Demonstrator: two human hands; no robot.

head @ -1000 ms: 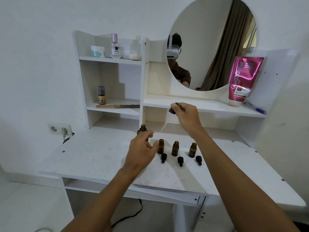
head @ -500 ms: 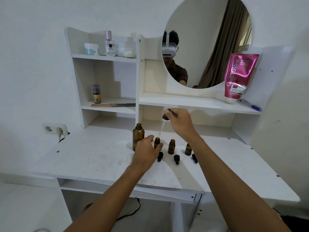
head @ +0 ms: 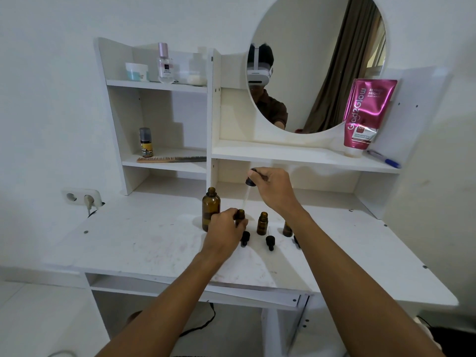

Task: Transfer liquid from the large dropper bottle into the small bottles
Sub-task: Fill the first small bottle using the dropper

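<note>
Dropper (head: 249, 182) held over a small bottle on the white surface (head: 144, 240).
Left to right: large dropper bottle (head: 211, 210), uncapped and upright; left hand (head: 224, 231), fingers curled round the first small bottle (head: 240, 215); dropper tip at its mouth, bulb pinched by the right hand (head: 273, 191); two further small bottles (head: 262, 224).

large bottle (head: 210, 211): glossy amber glass | desk (head: 144, 243): matt white laminate, scuffed | tube (head: 365, 113): shiny pink plastic
</note>
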